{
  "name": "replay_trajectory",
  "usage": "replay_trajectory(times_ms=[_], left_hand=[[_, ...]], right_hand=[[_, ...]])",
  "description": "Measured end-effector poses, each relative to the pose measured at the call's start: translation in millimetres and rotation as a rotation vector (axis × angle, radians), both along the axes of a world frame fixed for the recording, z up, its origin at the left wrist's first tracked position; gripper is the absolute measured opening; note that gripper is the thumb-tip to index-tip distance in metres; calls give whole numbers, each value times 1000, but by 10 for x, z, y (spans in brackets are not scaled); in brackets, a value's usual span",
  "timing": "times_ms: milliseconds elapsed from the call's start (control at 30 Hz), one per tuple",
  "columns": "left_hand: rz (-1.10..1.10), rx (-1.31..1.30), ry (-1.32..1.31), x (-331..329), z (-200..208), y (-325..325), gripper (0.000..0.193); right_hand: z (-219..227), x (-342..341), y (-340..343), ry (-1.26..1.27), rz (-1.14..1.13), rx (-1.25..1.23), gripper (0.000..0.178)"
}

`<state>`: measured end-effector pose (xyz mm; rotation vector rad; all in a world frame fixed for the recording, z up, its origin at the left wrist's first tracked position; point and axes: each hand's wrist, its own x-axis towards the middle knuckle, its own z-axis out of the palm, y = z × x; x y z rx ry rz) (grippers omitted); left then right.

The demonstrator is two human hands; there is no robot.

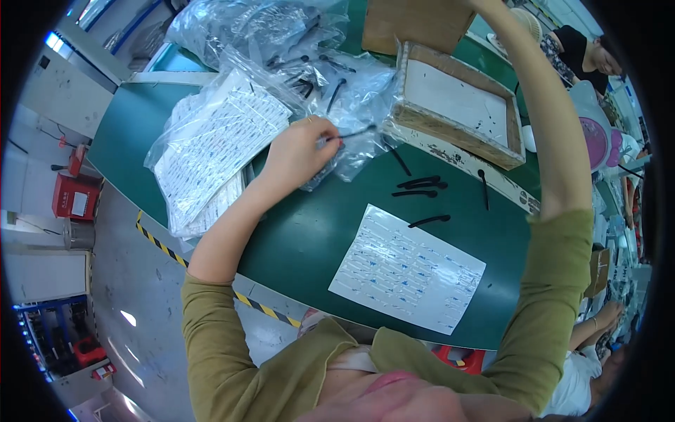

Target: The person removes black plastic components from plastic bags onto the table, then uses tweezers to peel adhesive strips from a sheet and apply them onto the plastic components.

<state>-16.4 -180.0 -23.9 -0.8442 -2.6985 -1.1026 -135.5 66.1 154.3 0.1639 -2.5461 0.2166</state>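
Observation:
My left hand is closed, thumb and fingers pinching a slender black strip with a thicker end. It hovers over a clear plastic bag in which similar black strips show. Several more lie loose on the green table, such as a black strip just beyond a white sheet printed with small blue and grey marks. My right arm reaches far forward to a brown cardboard box. Only part of my right hand shows at the top edge, its fingers out of sight.
A stack of printed sheets in clear plastic lies at the left. A shallow wooden tray with a white bottom stands at the far right. Behind the stack is a large plastic bag. Other people sit to the right, near a purple fan.

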Motion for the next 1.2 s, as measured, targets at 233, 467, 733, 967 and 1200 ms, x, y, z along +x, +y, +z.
replay_trajectory(times_ms=[233, 467, 733, 967, 1200], left_hand=[[12, 582, -479, -231, 279, -36, 20], [-134, 601, -649, 39, 420, 234, 27], [-271, 491, -557, 171, 492, 849, 25], [-325, 549, -700, 288, 484, 1096, 18], [-322, 550, -709, 299, 467, 1166, 21]], right_hand=[[-637, 848, -41, -476, 599, -361, 35], [-729, 1297, -44, -733, 435, -790, 24], [-814, 1684, 183, -550, 387, -611, 17], [-922, 1926, 367, -345, 357, -726, 15], [-1015, 2022, 497, -353, 300, -594, 18]])
